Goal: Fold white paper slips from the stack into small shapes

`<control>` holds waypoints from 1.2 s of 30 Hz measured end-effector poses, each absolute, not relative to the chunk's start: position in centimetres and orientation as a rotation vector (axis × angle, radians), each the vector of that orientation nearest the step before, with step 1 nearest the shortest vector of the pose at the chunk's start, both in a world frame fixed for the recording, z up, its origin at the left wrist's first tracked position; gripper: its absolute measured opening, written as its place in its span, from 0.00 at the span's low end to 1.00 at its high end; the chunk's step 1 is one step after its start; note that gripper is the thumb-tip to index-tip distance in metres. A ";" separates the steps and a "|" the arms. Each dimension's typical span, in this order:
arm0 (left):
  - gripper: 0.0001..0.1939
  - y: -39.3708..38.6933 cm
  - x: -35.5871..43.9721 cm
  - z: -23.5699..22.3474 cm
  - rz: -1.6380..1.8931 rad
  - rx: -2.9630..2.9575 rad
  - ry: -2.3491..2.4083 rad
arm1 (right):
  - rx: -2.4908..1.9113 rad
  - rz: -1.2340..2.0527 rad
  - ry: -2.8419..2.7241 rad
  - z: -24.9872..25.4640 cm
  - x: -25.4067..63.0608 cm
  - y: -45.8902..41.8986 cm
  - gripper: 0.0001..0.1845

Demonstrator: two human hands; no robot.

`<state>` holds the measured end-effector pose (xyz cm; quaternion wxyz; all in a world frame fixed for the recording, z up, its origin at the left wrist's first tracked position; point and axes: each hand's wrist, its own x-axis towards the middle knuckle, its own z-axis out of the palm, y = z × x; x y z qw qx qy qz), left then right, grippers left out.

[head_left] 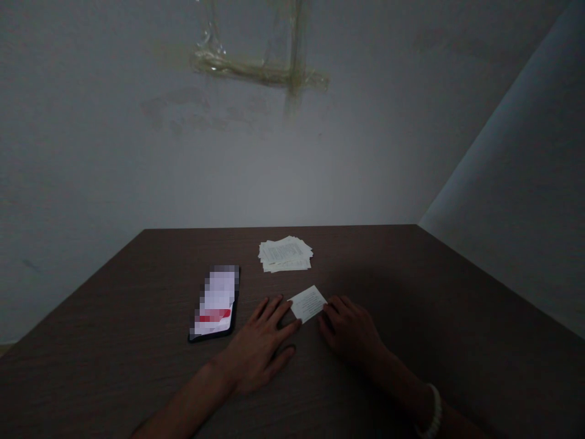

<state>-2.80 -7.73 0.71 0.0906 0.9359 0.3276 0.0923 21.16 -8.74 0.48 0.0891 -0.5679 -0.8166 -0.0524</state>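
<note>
Head view: you sit both hands on the dark wood-look table (114, 292), facing a bare wall (365, 164); dim light.
Card: small white printed paper card (309, 303), flat on the table, between your two hands, turned at a slant. Print too small to read.
Left hand: your left hand (256, 347) is palm down, fingers spread, not closed round anything. Middle fingertip at the card's left corner, index fingertip at its near corner; thumb off it. Looks like light bracing, probably so the card can't slide.
Right hand: your right hand (351, 329) has fingers curled, tips at the card's right corner. Pinching or just pressing: can't tell. Likely takes the opposite side to balance the left.
Hands together: no, apart; card spans the gap. Suits a thin flat thing, with the print left mostly uncovered.
Paper pile: loose pile of printed cards (286, 255) beyond the card, towards the table's far edge, edges fanned out unevenly. Neither of your hands touches it; sitting there, it leaves you working room in front.
Phone: lit phone (214, 305) lies face up left of your left hand, apart from it. Screen pixelated, red band low down. Side spot presumably leaves it viewable, clear of your fingers.
Bracelet: pale bracelet (434, 411), on your right wrist, away from the paper.
Tape: yellowed tape (256, 74) on the wall, above everything.
</note>
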 end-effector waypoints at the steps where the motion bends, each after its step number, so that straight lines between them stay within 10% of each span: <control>1: 0.23 -7.7 -2.8 0.8 0.290 2.781 0.971 | -1.694 -0.154 -2.432 0.5 21.1 -8.8 0.12; 36: 0.21 -7.6 -3.0 0.5 0.330 2.812 0.953 | -1.347 0.075 -2.546 0.2 23.0 -8.5 0.18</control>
